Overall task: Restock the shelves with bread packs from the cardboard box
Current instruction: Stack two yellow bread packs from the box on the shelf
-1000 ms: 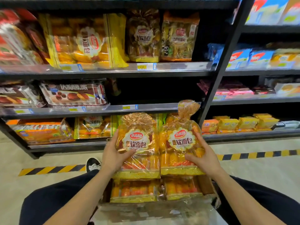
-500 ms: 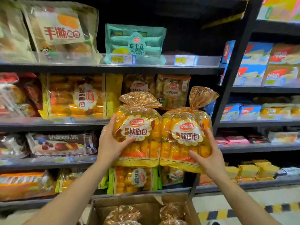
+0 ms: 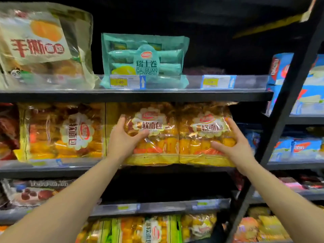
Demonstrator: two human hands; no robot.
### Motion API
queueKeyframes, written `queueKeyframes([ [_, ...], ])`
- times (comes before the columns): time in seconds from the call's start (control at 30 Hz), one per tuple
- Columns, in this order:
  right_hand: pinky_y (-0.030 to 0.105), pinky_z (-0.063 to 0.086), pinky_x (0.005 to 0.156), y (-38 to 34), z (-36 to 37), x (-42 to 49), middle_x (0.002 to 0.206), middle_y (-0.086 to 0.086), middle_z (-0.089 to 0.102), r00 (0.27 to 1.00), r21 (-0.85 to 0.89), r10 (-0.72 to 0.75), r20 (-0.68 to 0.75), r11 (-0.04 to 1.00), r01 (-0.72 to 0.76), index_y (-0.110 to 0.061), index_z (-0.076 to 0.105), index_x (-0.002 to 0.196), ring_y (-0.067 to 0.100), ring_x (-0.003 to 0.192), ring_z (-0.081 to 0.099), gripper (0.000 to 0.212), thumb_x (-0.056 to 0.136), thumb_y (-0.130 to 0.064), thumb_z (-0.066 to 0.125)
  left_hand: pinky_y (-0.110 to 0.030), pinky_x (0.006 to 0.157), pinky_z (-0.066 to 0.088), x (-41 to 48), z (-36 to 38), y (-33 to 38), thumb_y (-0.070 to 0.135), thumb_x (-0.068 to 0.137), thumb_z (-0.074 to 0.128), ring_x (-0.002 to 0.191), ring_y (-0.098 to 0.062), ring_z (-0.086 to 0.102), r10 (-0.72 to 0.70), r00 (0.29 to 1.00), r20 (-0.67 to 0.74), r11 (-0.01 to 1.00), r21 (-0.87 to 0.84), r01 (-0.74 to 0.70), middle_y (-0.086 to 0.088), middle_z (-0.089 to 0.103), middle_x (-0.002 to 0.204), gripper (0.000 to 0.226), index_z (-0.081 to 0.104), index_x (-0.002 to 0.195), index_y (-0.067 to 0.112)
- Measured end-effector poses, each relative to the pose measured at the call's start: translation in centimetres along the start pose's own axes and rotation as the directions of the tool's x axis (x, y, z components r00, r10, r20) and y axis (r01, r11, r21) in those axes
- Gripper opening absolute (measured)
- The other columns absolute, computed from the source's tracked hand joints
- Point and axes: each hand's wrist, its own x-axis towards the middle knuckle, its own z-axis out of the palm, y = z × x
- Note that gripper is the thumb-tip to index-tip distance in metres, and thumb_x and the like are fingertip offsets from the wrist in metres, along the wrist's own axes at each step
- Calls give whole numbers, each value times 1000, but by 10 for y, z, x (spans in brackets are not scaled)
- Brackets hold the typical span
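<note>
Two yellow-orange bread packs stand side by side at the front of the middle shelf (image 3: 84,168). My left hand (image 3: 122,139) grips the left bread pack (image 3: 154,137) along its left side. My right hand (image 3: 233,146) grips the right bread pack (image 3: 201,137) along its right side. Their gathered tops are tucked under the shelf above. The packs' bottom edges sit at the shelf lip; whether they rest on it I cannot tell. The cardboard box is out of view.
A large sideways bread pack (image 3: 66,132) stands left of the held packs. Above sit a teal roll pack (image 3: 145,62) and a big white bread bag (image 3: 42,48). A black upright post (image 3: 280,123) rises on the right, with blue boxes (image 3: 298,148) beyond it.
Both hands lifted the two packs from the box up and forward into the middle shelf. The view rose with them, and the box dropped out of sight.
</note>
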Motion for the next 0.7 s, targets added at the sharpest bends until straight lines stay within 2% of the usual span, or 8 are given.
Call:
queueKeyframes([
  [0.1,23,39,102,7,9,40,138,-13,47,998,-10,33,-54,999,-34,-22,33,149,8,124,47,96,69,-26,86,-31,83,44,32,12,9,47,70,82,113,-27,56,-157,986,-51,988,-22,156,-10,58,123,87,45,134,0],
  [0.17,18,38,92,11,17,60,126,-9,53,996,-59,-2,-93,998,-4,-17,36,147,11,115,52,88,73,-17,83,-27,67,40,46,21,8,30,79,77,98,-25,60,-222,975,-23,975,-35,221,-11,59,100,37,58,97,3],
  [0.23,23,40,91,18,27,75,123,1,58,996,-160,19,-89,987,-34,-20,30,150,18,112,56,91,75,-18,82,-27,68,40,53,33,5,23,86,69,102,-32,61,-236,970,52,971,-11,237,-18,64,106,24,51,74,14],
  [0.37,33,50,73,32,41,74,138,25,47,969,-632,245,18,754,-179,-15,23,151,38,107,59,114,61,-64,74,-31,77,42,54,51,-10,49,77,74,107,-37,59,-113,993,11,957,269,106,-23,65,112,62,58,117,3],
  [0.47,45,46,100,30,45,60,157,22,10,995,-856,47,-86,508,-98,-24,25,149,44,129,39,108,63,-70,72,-37,89,47,34,53,-11,55,78,70,108,-35,57,41,999,7,891,451,-39,-23,53,124,84,37,138,8],
  [0.53,48,43,101,16,53,51,147,23,31,996,-941,-88,-22,339,9,-25,37,141,42,126,41,98,63,-77,66,-45,104,38,24,58,-12,65,76,65,125,-36,47,251,963,100,673,697,-248,-21,37,143,95,19,149,25],
  [0.6,51,39,104,7,63,52,141,19,42,997,-957,-33,63,280,70,-29,37,140,40,127,42,95,64,-81,60,-57,113,19,22,65,-11,79,70,57,143,-37,21,335,911,239,484,786,-384,-15,17,158,105,2,151,41],
  [0.7,57,25,113,0,79,68,157,18,15,980,-947,155,121,316,67,-39,11,150,43,141,20,100,70,-78,58,-62,114,17,44,76,-11,81,67,55,147,-38,8,200,918,344,477,784,-397,-13,2,161,106,-5,148,47],
])
